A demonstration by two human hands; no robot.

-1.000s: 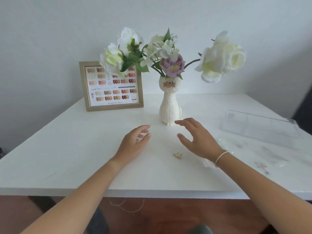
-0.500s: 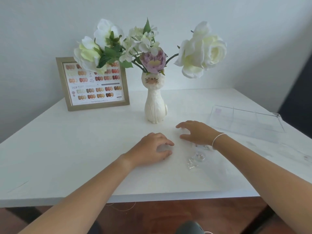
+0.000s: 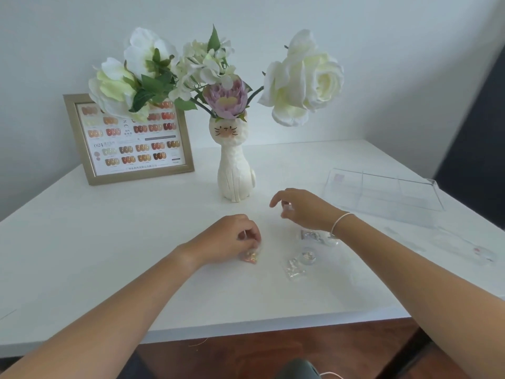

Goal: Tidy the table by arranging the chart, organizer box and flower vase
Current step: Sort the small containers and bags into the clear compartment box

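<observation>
Small clear packets of glittery bits (image 3: 300, 262) are scattered on a white table (image 3: 109, 255), set against a pale wall (image 3: 382, 50) above wooden flooring (image 3: 246, 348).

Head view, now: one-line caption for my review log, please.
Left hand pinches a small orange packet while the right hand lifts a tiny clear item before the cat vase.

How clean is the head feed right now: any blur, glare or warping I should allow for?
Head view: soft, even light, no hard glare; wide-angle warp bends the table edges; the clear organizer box is faint against white; the small packets look blurry, as does whatever the right hand holds.
</observation>
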